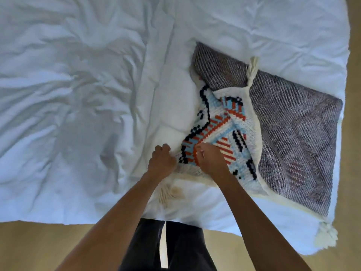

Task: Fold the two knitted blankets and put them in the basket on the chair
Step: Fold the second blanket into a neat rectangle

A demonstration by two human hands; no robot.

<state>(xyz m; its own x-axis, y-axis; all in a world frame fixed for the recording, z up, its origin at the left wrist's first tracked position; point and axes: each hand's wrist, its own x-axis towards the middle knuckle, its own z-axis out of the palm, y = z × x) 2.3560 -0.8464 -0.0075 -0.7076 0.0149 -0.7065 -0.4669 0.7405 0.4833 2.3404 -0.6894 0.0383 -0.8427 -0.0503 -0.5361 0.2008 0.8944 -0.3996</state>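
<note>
Knitted blanket [293, 133] lies at 3 o'clock on the bed [78, 75], grey side up, with a patterned flap folded over it. Your left hand [162, 160] grips the flap's cream border at 8 o'clock. Your right hand [210, 158] pinches the patterned face just beside it. Tassel [326, 236] overhangs the bed edge at 4 o'clock. Open bed surface runs from 9 to 12 o'clock.

I stand at the near edge of a bed [78, 94] spread with a rumpled white duvet, tan carpet [48, 245] showing beneath me and past its right edge.
</note>
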